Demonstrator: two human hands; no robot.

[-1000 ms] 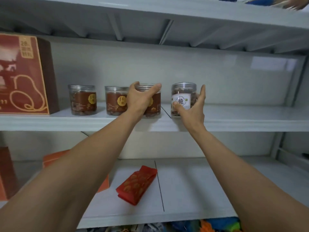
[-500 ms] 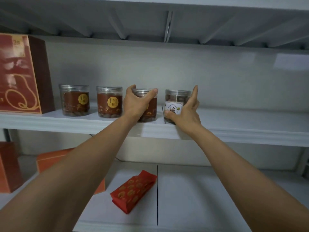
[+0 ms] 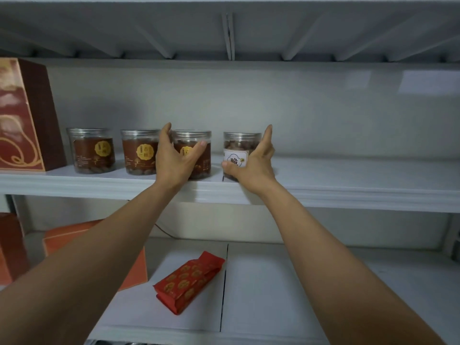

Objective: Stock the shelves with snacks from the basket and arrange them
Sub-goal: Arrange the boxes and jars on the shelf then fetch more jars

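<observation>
You are still gripping the third brown-labelled jar (image 3: 199, 140) with your left hand (image 3: 174, 163) and the white-labelled jar (image 3: 240, 145) with your right hand (image 3: 256, 168), both jars staying on the middle shelf (image 3: 348, 175).

Tall box (image 3: 22, 115): seen at the upper left of the frame, upright, cut by the left edge; a dark red front with a gold curling line and a plain brown side face are shown.
Orange box (image 3: 134, 272): placed at the lower left, largely hidden.
Dark red box (image 3: 11, 247): set at the far left edge, just beside the orange box, only partly in view.
Cable (image 3: 164, 231): a thin dark curve is seen left of centre, against the back wall.
Back wall (image 3: 323, 115): pale grey; faint light patches are reflected at the upper right.
Dark object (image 3: 456, 247): cut by the right edge; its kind cannot be told.
</observation>
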